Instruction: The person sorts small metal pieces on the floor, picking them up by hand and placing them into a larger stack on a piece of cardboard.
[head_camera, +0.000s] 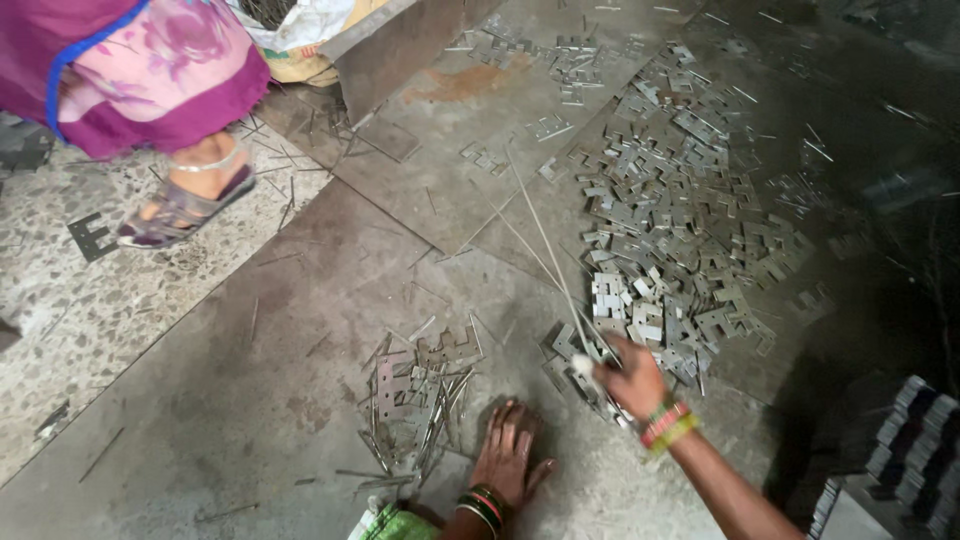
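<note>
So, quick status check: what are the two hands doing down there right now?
Left hand flat on the floor beside small pile of hinge plates and pins. Right hand gripping thin metal rods at big plate heap. Another person's sandalled foot nearby.

One soft sack at the top

We see a white and tan sack (300, 35) lying at the top edge, next to a grey metal sheet (400, 45).

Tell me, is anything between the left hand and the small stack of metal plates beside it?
Nothing visible. The left hand lies flat on the floor, and the plates sit just beside it, bare floor between.
</note>
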